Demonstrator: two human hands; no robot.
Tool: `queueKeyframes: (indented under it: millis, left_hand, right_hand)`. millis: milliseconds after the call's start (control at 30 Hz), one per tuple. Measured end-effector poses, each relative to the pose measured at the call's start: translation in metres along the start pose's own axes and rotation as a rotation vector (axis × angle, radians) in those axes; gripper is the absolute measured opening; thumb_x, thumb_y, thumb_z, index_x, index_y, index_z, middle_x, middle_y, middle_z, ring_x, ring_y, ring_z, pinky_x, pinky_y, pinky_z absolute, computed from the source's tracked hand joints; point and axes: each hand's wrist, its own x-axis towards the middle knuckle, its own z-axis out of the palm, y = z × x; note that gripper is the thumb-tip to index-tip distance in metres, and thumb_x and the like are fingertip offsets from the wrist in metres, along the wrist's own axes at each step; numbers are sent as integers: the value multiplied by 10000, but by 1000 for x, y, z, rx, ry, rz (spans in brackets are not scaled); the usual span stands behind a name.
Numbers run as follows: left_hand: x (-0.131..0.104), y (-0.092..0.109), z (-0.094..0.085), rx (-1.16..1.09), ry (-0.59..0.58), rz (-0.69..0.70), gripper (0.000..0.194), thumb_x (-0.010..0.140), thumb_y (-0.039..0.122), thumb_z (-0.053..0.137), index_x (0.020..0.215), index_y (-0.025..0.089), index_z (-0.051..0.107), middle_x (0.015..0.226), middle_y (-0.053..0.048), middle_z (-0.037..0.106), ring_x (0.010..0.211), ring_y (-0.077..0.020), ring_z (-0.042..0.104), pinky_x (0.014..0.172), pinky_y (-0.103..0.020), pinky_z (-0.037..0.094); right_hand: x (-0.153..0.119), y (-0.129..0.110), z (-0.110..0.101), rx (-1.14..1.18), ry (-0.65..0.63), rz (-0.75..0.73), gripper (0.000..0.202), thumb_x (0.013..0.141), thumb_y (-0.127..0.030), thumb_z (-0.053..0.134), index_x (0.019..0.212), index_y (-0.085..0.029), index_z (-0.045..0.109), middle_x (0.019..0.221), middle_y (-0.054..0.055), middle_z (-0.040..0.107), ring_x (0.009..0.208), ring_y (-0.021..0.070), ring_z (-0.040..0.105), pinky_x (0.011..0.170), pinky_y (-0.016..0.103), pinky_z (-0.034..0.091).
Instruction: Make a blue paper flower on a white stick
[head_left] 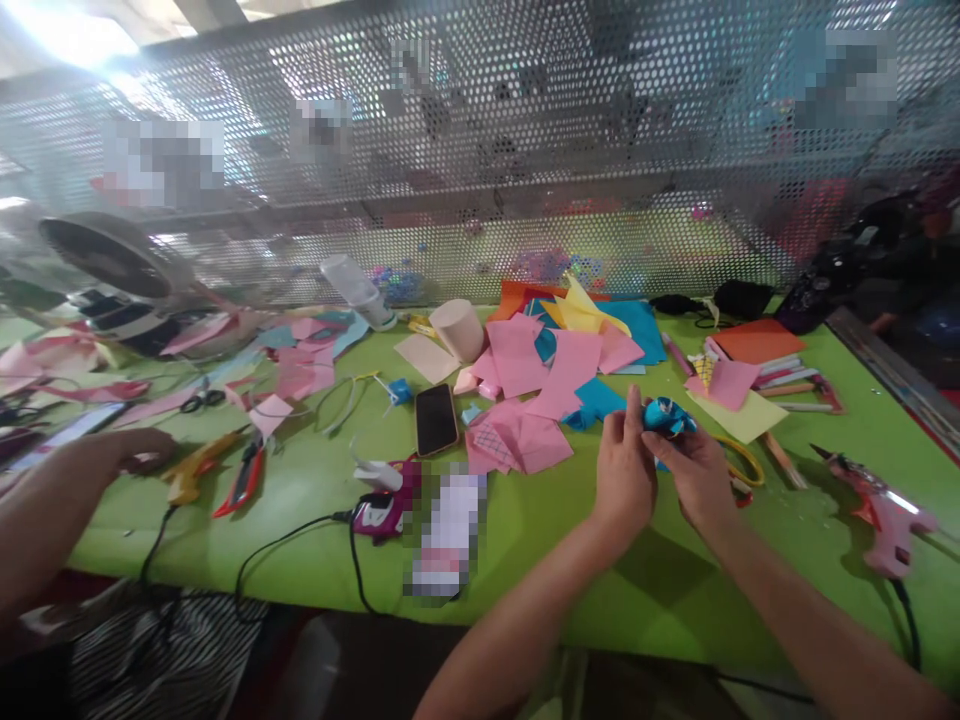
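Note:
Both of my hands are raised above the right half of the green table [540, 540]. Between them is a small blue craft piece [667, 412], apparently folded paper or felt, with a tiny dark-and-white spot on top. My left hand [628, 465] grips its near left side, with one finger pointing up. Wrapped around it from the right, the thumb across the front, is my right hand [697, 470]. Fingers cover much of the piece, so its full shape is hidden. Just behind the hands lies a blue sheet [596, 402]. A yellow tape roll [739, 460] sits beyond my right hand.
A pink glue gun [889, 525] lies at right. Pink sheets [517, 440], a black phone [436, 420], another phone [448, 535] and a purple power strip [382, 505] occupy the middle. Another person's hand [146, 450] rests near a yellow glue gun [191, 470]. Behind stands a perforated metal screen [480, 200].

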Motion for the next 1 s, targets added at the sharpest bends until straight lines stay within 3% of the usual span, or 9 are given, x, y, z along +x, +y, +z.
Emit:
queueKeyframes:
  millis: [167, 267, 367, 533, 733, 867, 1000]
  left_hand:
    - [-1, 1, 4, -60, -57, 75, 759, 1055, 162, 439, 1775, 268, 223, 1497, -186, 561, 1434, -313, 533, 1265, -510, 431]
    - [5, 0, -6, -136, -149, 49, 759, 1048, 178, 464, 1771, 253, 244, 1558, -187, 573, 1472, -322, 549, 1275, -518, 428]
    - [14, -2, -22, -272, -277, -6, 772, 1053, 297, 576, 1762, 264, 272, 1613, -142, 593, 1492, -325, 568, 1270, -499, 444]
    - [27, -8, -38, -436, -433, -92, 659, 1037, 371, 661, 1657, 211, 507, 1539, -115, 689, 1390, -334, 665, 1222, -494, 507]
    - [29, -10, -34, -251, -324, -44, 531, 1021, 296, 678, 1546, 229, 645, 1441, -109, 759, 1280, -322, 734, 1139, -463, 564]
    - [27, -6, -33, -109, -259, -33, 584, 995, 244, 693, 1573, 257, 616, 1395, -99, 783, 1224, -305, 756, 1090, -433, 585]
    - [25, -4, -32, -109, -226, -13, 588, 1012, 264, 688, 1592, 243, 593, 1433, -113, 762, 1259, -314, 747, 1100, -437, 581]
  right_hand:
    - [6, -3, 0, 104, 39, 60, 381, 762, -458, 959, 1065, -272, 822, 1111, 54, 850, 1055, 310, 778, 1062, 505, 585]
    - [13, -8, -8, 92, -4, 66, 411, 756, -455, 969, 1096, -268, 835, 1142, 53, 852, 1119, 323, 772, 1107, 509, 569]
    - [18, -15, -18, 68, -101, 83, 443, 783, -459, 957, 1165, -269, 839, 1207, 55, 842, 1189, 333, 758, 1133, 513, 565]
    - [20, -27, -29, -64, -193, 43, 490, 806, -466, 943, 1250, -291, 831, 1252, 50, 826, 1242, 329, 735, 1144, 500, 557]
    - [19, -33, -24, -27, -111, 35, 494, 741, -486, 980, 1180, -309, 839, 1212, 45, 826, 1158, 305, 748, 1046, 464, 604]
    - [19, -29, -21, 89, -78, 75, 495, 719, -452, 997, 1168, -332, 824, 1143, 22, 819, 1049, 259, 748, 971, 432, 626]
    - [19, -26, -20, 155, -38, 89, 538, 699, -384, 1010, 1185, -370, 782, 1081, -4, 797, 971, 222, 732, 894, 395, 626]
